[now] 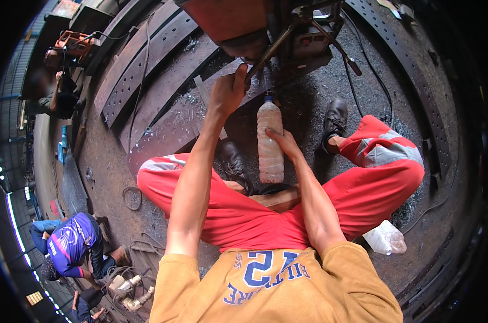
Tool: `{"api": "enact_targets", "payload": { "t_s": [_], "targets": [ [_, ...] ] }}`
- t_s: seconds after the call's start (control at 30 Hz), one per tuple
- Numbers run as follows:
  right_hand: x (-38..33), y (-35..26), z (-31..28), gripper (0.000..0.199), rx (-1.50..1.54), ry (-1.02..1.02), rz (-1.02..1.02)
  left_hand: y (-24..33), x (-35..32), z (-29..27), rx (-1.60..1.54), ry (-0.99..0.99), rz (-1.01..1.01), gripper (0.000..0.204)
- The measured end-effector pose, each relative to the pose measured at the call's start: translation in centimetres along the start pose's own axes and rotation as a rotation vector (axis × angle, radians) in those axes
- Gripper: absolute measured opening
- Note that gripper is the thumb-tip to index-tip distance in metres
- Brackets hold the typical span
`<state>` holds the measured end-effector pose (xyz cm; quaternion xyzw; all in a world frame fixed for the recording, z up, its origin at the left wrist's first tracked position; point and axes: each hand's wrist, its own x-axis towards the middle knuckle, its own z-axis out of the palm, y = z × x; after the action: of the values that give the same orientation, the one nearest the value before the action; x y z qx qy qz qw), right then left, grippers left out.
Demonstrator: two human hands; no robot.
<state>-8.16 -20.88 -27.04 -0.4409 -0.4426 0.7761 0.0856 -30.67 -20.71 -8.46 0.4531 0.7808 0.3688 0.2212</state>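
Note:
My left hand (229,91) is closed round the end of a long metal lever (273,49) on a red-orange drilling machine (228,19). My right hand (285,142) grips a large clear plastic bottle (269,116) from its right side. Cloudy, whitish liquid fills the bottle, and its blue cap (268,99) points toward the machine. A thin stream seems to run from the cap up toward the drill. The machine stands over a dark steel plate (163,126); its cutting tip is hidden from me.
Drilled steel beams (152,59) lie to the left, and another curves along the right (411,81). Metal shavings are scattered about. A cable (370,70) trails right of the machine. A white plastic container (385,238) lies by my right knee. Other people (74,242) work at the left.

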Motion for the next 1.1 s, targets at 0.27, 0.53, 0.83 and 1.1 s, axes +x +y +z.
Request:
{"api": "enact_targets", "payload": {
  "t_s": [0.27,0.53,0.83,1.1],
  "targets": [
    [0.0,-0.2,0.2,0.058,-0.008,-0.032,0.015,-0.3,0.0,0.0,-0.056,-0.016,0.011,0.079],
    [0.2,0.5,0.3,0.057,0.002,-0.027,0.0,-0.1,-0.1,-0.1,-0.126,-0.051,-0.022,0.075],
    [0.6,0.8,0.2,0.055,0.005,-0.019,0.011,-0.5,0.1,0.0,-0.158,-0.076,-0.038,0.074],
    [0.1,0.1,0.4,0.055,0.003,-0.036,0.016,-0.2,0.0,-0.1,-0.158,-0.082,-0.052,0.075]
  ]
}}
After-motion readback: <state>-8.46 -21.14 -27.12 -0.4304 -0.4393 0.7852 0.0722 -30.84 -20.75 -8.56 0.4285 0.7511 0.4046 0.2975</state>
